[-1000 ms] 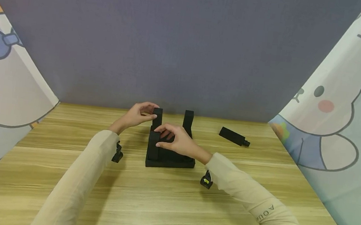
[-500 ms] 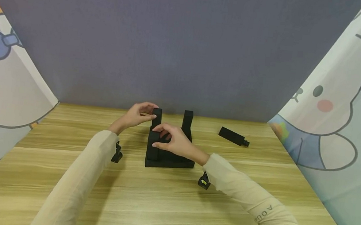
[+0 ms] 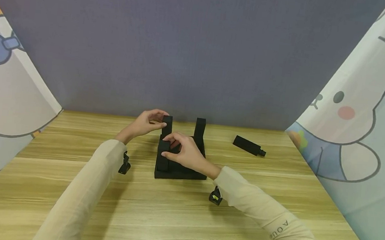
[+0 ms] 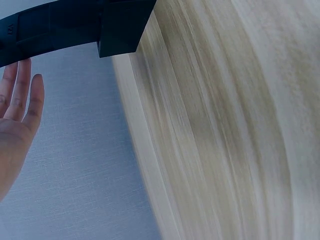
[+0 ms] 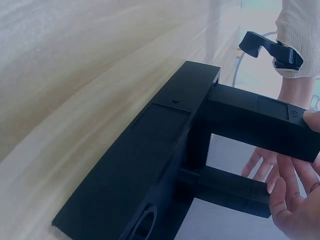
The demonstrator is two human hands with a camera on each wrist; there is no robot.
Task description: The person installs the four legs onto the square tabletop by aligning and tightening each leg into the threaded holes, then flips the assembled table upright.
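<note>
A square black base (image 3: 186, 174) lies on the table with three black posts standing up from it. My left hand (image 3: 145, 123) pinches the top of the back-left post (image 3: 167, 126) between thumb and fingers. At the front-left post (image 3: 163, 160), my right hand (image 3: 189, 153) grips the top end the same way. The back-right post (image 3: 200, 128) stands untouched. In the right wrist view, the base (image 5: 145, 145) shows a round hole near its lower end. The left wrist view has several left-hand fingers (image 4: 21, 97) at the black post (image 4: 57, 27).
Another black post (image 3: 247, 145) with a narrow stepped end lies on its side, right of the base. A grey panel (image 3: 186, 49) closes off the back of the wooden table (image 3: 154, 217). Cartoon-printed curtains hang on both sides.
My right hand has shifted slightly left, its wrist lowering a little, while staying at the front-left post. The left hand and the base look almost unmoved.
</note>
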